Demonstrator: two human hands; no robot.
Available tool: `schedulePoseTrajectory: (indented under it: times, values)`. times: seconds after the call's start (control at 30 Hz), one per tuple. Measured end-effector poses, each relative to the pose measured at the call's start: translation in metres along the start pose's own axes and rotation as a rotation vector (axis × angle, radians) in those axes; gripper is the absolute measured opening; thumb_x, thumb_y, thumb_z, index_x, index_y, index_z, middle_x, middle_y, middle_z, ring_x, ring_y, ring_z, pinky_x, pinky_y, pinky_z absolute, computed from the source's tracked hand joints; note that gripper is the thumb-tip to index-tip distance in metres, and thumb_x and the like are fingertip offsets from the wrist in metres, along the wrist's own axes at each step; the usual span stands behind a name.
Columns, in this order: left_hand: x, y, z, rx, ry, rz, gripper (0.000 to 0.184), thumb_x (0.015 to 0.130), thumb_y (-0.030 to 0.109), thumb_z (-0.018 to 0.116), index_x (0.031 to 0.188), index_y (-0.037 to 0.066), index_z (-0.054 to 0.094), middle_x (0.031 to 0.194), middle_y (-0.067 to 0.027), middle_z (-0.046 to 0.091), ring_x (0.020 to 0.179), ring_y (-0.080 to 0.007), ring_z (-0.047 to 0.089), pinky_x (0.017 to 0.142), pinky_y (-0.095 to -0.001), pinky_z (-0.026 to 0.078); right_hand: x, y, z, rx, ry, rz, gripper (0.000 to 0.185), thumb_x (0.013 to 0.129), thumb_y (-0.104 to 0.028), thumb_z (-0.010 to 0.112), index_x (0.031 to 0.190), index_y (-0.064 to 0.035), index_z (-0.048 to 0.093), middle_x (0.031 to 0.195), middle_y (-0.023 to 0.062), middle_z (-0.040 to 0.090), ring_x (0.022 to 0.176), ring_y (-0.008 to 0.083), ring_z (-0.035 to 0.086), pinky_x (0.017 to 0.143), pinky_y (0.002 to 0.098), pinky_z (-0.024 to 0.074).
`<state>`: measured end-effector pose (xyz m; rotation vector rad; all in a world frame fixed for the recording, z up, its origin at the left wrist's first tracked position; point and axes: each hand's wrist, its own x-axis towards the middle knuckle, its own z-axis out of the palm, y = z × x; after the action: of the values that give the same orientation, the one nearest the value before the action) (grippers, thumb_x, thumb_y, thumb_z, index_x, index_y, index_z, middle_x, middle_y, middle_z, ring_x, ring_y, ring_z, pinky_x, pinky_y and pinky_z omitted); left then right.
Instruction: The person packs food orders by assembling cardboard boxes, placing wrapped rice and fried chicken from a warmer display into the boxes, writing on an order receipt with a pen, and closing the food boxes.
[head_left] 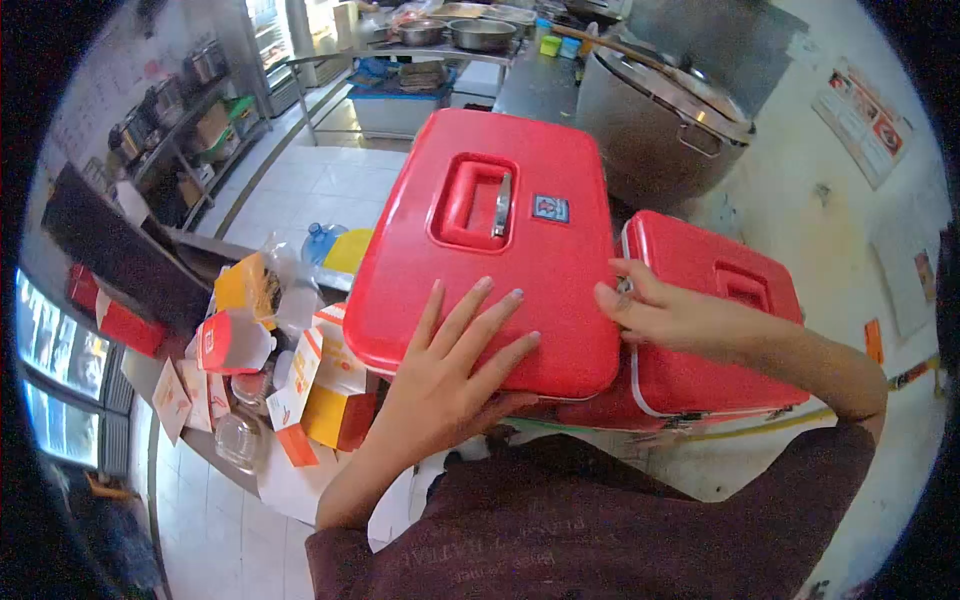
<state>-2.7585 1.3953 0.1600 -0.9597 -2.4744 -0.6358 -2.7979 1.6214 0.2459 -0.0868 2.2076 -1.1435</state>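
In the middle of the head view is a red cooler box (560,290) with its lid on, a recessed handle (475,205) and a small blue label (551,208) on top. My left hand (460,365) lies on the lid's near left part with its fingers spread. At the lid's right edge my right hand (650,305) has its thumb and forefinger closed around a small metal latch (625,285). A second red cooler box (710,310) with a white rim stands just to the right, partly behind my right forearm.
Paper food boxes (235,340) and a clear plastic container (240,440) crowd the table on the left. A large steel pot (650,140) stands behind the coolers. Steel bowls (480,35) sit on a far table, and a shelf with pots (165,105) lines the left wall.
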Motion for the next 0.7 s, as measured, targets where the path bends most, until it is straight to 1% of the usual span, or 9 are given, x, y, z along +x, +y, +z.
schedulePoseTrajectory:
  times: [0.1, 0.2, 0.3, 0.47, 0.5, 0.57, 0.6, 0.67, 0.7]
  values:
    - [0.0, -0.002, -0.002, 0.032, -0.016, 0.043, 0.056, 0.063, 0.039, 0.07, 0.113, 0.019, 0.055, 0.129, -0.0098, 0.042, 0.123, -0.0341, 0.034, 0.103, -0.0562, 0.018, 0.002, 0.01, 0.007, 0.074, 0.103, 0.015, 0.088, 0.083, -0.055, 0.047, 0.131, 0.0104, 0.012, 0.132, 0.0247, 0.031, 0.124, 0.0279, 0.033, 0.102, 0.0341, 0.0269]
    - [0.001, -0.003, -0.002, 0.018, -0.031, 0.058, 0.059, 0.062, 0.041, 0.07, 0.114, 0.018, 0.054, 0.129, -0.0104, 0.042, 0.123, -0.0344, 0.035, 0.103, -0.0559, 0.019, 0.001, 0.01, 0.014, 0.429, 0.187, 0.128, 0.079, 0.084, -0.055, 0.046, 0.131, 0.0024, 0.018, 0.127, 0.0206, 0.037, 0.118, 0.025, 0.04, 0.099, 0.035, 0.0321]
    - [0.002, -0.005, 0.0, 0.001, -0.016, 0.055, 0.063, 0.063, 0.042, 0.069, 0.117, 0.016, 0.052, 0.129, -0.013, 0.041, 0.122, -0.0351, 0.035, 0.102, -0.056, 0.02, -0.006, 0.001, 0.007, 0.367, 0.11, 0.17, 0.065, 0.087, -0.05, 0.045, 0.131, -0.0082, 0.02, 0.115, 0.0156, 0.041, 0.098, 0.0207, 0.049, 0.084, 0.0321, 0.0414]
    - [0.005, -0.009, -0.015, -0.034, 0.011, 0.028, 0.067, 0.066, 0.043, 0.068, 0.122, 0.012, 0.048, 0.126, -0.0173, 0.042, 0.118, -0.0376, 0.038, 0.099, -0.0537, 0.027, -0.014, -0.012, 0.005, 0.487, 0.149, 0.15, 0.055, 0.086, -0.048, 0.047, 0.123, -0.01, 0.035, 0.112, 0.0152, 0.044, 0.09, 0.0184, 0.05, 0.079, 0.0316, 0.0429]
    - [0.006, -0.01, -0.016, -0.039, 0.05, 0.035, 0.068, 0.065, 0.043, 0.068, 0.122, 0.011, 0.047, 0.125, -0.0177, 0.043, 0.117, -0.0375, 0.04, 0.099, -0.0528, 0.029, -0.016, -0.011, 0.001, 0.557, 0.119, 0.115, 0.053, 0.086, -0.048, 0.047, 0.122, -0.0105, 0.038, 0.111, 0.0151, 0.045, 0.089, 0.0184, 0.051, 0.079, 0.0316, 0.0431]
    - [0.007, -0.015, -0.02, -0.044, 0.126, 0.047, 0.072, 0.064, 0.044, 0.07, 0.122, 0.008, 0.047, 0.122, -0.0185, 0.046, 0.114, -0.0373, 0.044, 0.097, -0.051, 0.033, -0.029, -0.034, 0.011, 0.506, 0.306, -0.078, 0.051, 0.086, -0.047, 0.047, 0.118, -0.0083, 0.044, 0.108, 0.0153, 0.051, 0.086, 0.0194, 0.054, 0.08, 0.0307, 0.0436]
    - [0.007, -0.018, -0.026, -0.026, 0.211, 0.02, 0.072, 0.065, 0.044, 0.07, 0.121, 0.006, 0.047, 0.119, -0.0187, 0.048, 0.112, -0.0355, 0.046, 0.095, -0.049, 0.035, -0.032, -0.044, 0.012, 0.543, 0.35, -0.315, 0.051, 0.086, -0.047, 0.047, 0.119, -0.0078, 0.043, 0.106, 0.0153, 0.053, 0.087, 0.0197, 0.055, 0.082, 0.0301, 0.0436]
    - [0.005, -0.024, -0.04, 0.004, 0.363, -0.027, 0.072, 0.066, 0.044, 0.071, 0.119, 0.001, 0.047, 0.114, -0.0191, 0.052, 0.107, -0.0319, 0.052, 0.092, -0.0452, 0.04, -0.036, -0.064, 0.009, 0.647, 0.293, -0.655, 0.048, 0.087, -0.043, 0.047, 0.119, -0.0069, 0.043, 0.102, 0.0145, 0.057, 0.09, 0.0205, 0.057, 0.083, 0.03, 0.0442]
    - [0.001, -0.027, -0.041, -0.1, 0.54, -0.164, 0.068, 0.069, 0.041, 0.07, 0.118, -0.001, 0.047, 0.111, -0.0189, 0.054, 0.101, -0.0282, 0.054, 0.087, -0.0414, 0.043, -0.027, -0.074, 0.001, 0.603, 0.229, -0.732, 0.044, 0.087, -0.04, 0.048, 0.116, -0.0066, 0.046, 0.101, 0.0131, 0.058, 0.09, 0.0198, 0.057, 0.082, 0.0304, 0.0446]
